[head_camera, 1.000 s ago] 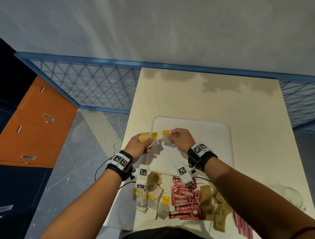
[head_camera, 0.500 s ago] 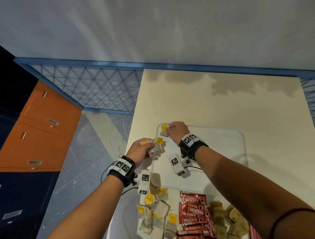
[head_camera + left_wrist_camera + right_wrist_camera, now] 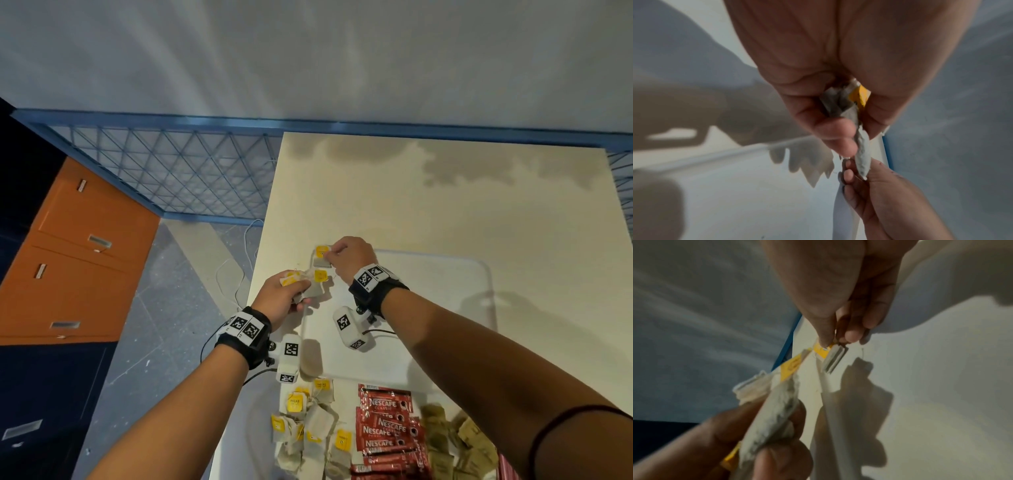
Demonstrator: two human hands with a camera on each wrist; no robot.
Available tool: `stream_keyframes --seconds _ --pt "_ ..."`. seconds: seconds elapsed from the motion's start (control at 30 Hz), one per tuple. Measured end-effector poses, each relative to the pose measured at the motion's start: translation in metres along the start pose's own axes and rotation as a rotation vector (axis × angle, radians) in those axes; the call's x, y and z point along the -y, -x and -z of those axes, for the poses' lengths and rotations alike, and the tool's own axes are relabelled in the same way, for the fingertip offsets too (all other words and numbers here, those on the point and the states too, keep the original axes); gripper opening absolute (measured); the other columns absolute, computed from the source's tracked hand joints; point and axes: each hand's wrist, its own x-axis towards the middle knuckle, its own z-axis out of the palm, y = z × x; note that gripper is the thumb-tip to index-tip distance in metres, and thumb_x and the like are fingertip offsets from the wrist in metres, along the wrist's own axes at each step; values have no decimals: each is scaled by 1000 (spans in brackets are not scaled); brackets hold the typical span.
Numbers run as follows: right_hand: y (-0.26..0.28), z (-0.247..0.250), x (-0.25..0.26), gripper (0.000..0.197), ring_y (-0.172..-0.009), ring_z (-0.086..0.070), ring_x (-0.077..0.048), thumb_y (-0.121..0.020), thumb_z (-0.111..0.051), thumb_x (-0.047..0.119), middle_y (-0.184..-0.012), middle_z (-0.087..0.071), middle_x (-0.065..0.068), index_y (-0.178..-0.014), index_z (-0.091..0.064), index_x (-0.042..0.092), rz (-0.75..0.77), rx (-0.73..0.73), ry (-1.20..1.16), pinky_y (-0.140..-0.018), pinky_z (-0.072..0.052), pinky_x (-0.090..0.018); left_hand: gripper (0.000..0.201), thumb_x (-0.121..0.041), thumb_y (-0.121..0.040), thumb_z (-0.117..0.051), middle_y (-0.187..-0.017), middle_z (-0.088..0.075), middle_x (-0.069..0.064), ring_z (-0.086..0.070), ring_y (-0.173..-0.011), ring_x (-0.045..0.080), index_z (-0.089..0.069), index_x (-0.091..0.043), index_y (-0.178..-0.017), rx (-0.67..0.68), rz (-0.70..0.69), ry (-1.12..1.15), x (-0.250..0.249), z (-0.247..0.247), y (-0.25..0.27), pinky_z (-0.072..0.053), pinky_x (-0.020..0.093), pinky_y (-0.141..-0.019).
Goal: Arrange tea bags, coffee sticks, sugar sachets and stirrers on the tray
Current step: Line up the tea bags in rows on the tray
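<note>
Now your right hand (image 3: pixel 349 255) pinches one tea bag (image 3: pixel 322 257) at the white tray's (image 3: pixel 445 308) far left corner, your left hand (image 3: pixel 282 298) grips a bunch of tea bags (image 3: pixel 313 284) just beside it, loose tea bags (image 3: pixel 308 428), coffee sticks (image 3: pixel 387 425) and sugar sachets (image 3: pixel 452 442) heaped on the desk (image 3: pixel 445 205) nearest you.

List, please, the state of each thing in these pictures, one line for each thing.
Right hand: pinches one tea bag at the far left corner of the tray.
Left hand: holds a bunch of tea bags.
Tea bag pile: loose, off the tray.
Nescafe sticks: stacked, off the tray.
Brown sachets: heaped, off the tray.
</note>
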Motion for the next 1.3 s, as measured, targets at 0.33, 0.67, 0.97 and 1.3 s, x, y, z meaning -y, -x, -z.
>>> stream_keyframes --seconds 0.33,0.67,0.97,1.3 --pt "51 21 -19 49 -60 -54 -22 -83 -59 67 -73 -70 -12 -83 -73 20 10 319 -397 -57 -41 -36 16 -9 -93 -69 -84 -67 13 -61 -58 17 -64 -5 -107 65 -58 47 -1 -8 -5 -43 20 -46" --pt "69 18 -32 23 -54 -54 -18 -89 -70 38 -63 -66 -3 -81 -73 17 -24 251 -482 -52 -42 -28 17 -13 -92 -72 -77 -65 12 -62 -62 19 -64 -6 -105 79 -68 3 4 -20 -5 -48 22 -50" --pt "31 20 -32 10 -48 -55 -18 -90 -69 23 -68 -67 -4 -83 -72 17 -94 28 -452 -44 -39 -25 29 7 -92 -46 -103 -65 23 -65 -89 40 -55 7 -120 104 6 166 5 -17 -6 -52 64 -94" --pt "21 15 -28 11 -49 -66 -12 -87 -71 35 -69 -74 7 -86 -76 25 -82 -51 -258 -64 -64 -38 35 12 -99 -41 -129 -60 33 -62 -114 48 -49 5 -132 180 43 219 7 -14 -3 -59 52 -89"
